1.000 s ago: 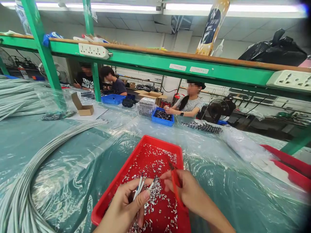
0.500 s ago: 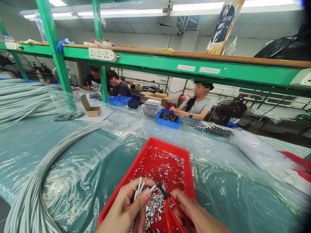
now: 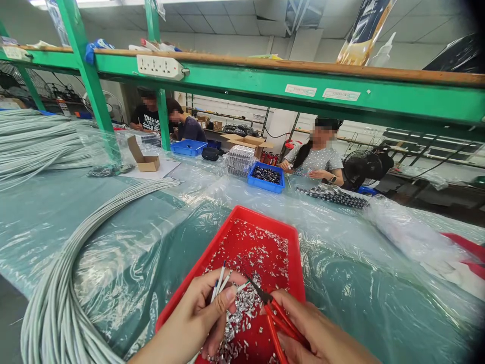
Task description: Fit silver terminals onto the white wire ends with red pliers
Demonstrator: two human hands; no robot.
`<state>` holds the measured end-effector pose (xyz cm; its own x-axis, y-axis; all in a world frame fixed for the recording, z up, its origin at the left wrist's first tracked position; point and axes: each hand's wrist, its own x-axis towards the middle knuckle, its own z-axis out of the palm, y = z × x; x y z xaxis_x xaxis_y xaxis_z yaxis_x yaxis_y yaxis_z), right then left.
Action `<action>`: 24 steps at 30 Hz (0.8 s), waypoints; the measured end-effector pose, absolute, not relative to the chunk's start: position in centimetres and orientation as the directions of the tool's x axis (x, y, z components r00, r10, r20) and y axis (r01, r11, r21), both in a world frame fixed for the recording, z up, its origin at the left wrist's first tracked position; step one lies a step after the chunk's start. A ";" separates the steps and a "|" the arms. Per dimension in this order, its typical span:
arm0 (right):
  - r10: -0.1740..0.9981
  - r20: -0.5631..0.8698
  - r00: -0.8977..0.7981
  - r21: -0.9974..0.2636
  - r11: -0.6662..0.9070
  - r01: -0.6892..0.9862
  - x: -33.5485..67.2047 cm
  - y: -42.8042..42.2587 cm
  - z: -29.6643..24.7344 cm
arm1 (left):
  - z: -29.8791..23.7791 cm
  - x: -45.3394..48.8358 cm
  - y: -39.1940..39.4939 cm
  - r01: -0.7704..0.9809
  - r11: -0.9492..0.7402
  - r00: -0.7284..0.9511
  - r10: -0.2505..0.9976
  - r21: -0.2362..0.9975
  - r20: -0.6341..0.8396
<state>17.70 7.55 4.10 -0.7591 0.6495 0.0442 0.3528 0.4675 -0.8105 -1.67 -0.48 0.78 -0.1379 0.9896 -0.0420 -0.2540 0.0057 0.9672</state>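
Several white cables are pinched in my left hand, with their tips pointing up and to the right. One cable end, green at the tip, sticks out past my thumb. My right hand is closed round red-handled cutters. Their dark, narrow blades meet or nearly meet that green tip; I cannot tell whether they touch it. Both hands are over a red tray, where silvery foil scraps lie scattered, thickest below my left hand.
A thick bundle of white cables curves along the left. Beyond the tray stand a blue bin of dark parts, a small cardboard box and plastic bags. A green shelf beam crosses overhead. A co-worker sits opposite.
The view has tilted down slightly. The cutters have shifted a little up and right, staying by the green cable tip. The co-worker's hands have moved apart, away from the blue bin.
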 end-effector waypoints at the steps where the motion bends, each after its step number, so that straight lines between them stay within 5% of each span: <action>1: 0.653 0.043 -0.756 -0.819 0.456 0.348 17.7 7.6 4.0 | 0.8 -1.7 -0.5 -0.270 0.003 -0.138 0.990 0.963 -0.042; 9: 0.630 -0.106 -0.769 -0.780 0.427 0.458 17.2 7.8 4.6 | 1.1 -1.6 -0.7 -0.266 0.003 -0.157 0.987 0.964 -0.047; 24: 0.581 -0.015 -0.814 -0.732 0.548 0.405 17.2 8.3 4.2 | 1.5 -1.5 -0.6 -0.225 0.061 -0.147 0.985 0.972 -0.096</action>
<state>17.24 8.28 4.23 -0.8136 0.5813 -0.0154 0.4050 0.5475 -0.7323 -1.54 -0.58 1.46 -0.1465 0.9845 -0.0961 -0.2249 0.0614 0.9725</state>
